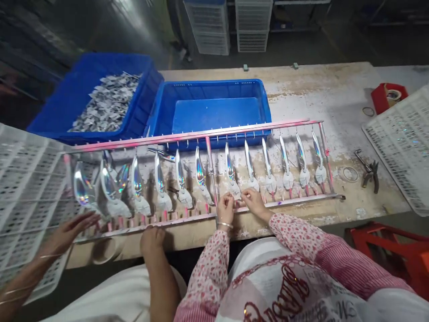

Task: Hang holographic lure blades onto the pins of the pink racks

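A shiny silver curved piece (229,164) hangs from the rack's top bar, with a white tab (236,191) at its lower end. My left hand (225,209) is closed in a pinch at the tab's lower left edge. From the other side, my right hand (254,202) has its fingertips pinched at the tab's right edge. More silver pieces of the same shape (248,161) hang in a row on both sides along the pink-stained metal rack (187,135), which has short pink pegs on its lower bar.
At the left, a co-worker's hands (75,230) are by the rack. Behind it stand a blue tub (214,91) and a blue bin of small silvery pieces (147,80). White crates (412,134) flank the table; pliers (370,176) and a red tape dispenser (382,100) lie right.
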`<state>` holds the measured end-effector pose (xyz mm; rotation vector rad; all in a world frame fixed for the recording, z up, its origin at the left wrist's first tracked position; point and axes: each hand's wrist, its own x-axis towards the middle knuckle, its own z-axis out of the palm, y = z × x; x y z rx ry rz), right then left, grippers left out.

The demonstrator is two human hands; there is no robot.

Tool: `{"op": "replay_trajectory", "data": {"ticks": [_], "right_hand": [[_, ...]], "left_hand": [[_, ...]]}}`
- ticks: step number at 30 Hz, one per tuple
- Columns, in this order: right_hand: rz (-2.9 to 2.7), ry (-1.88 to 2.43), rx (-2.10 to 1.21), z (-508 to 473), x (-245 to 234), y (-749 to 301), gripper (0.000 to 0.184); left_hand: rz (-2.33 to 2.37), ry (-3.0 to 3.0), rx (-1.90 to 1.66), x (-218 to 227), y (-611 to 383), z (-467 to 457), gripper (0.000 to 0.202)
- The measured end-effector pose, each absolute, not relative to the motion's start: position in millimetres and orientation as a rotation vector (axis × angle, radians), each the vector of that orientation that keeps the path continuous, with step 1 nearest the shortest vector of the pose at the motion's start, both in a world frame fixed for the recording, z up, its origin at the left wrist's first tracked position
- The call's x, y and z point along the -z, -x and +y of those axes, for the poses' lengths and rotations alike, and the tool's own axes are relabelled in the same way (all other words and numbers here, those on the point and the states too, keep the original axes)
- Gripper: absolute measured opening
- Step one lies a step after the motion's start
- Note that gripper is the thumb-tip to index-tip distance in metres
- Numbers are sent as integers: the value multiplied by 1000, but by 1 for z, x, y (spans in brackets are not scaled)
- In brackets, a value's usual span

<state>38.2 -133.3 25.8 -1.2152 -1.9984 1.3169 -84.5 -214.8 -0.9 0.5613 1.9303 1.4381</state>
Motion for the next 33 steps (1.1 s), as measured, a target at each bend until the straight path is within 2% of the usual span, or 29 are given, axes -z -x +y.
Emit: {"op": "replay_trajectory", "data": {"ticks": [5,16,33], "right_hand": [[-2111,1327,-1090,-128,-9,-13,12],[-2210,1430,-988,-123,5,-12,12],[-1902,1614,-1113,-122,12,-3,11]], "left_hand": [[2059,-523,-1333,25,96,-191,13],[2071,-527,-1335,32,98,-182,16],[2083,-478,-1347,33,103,-186,25]]}}
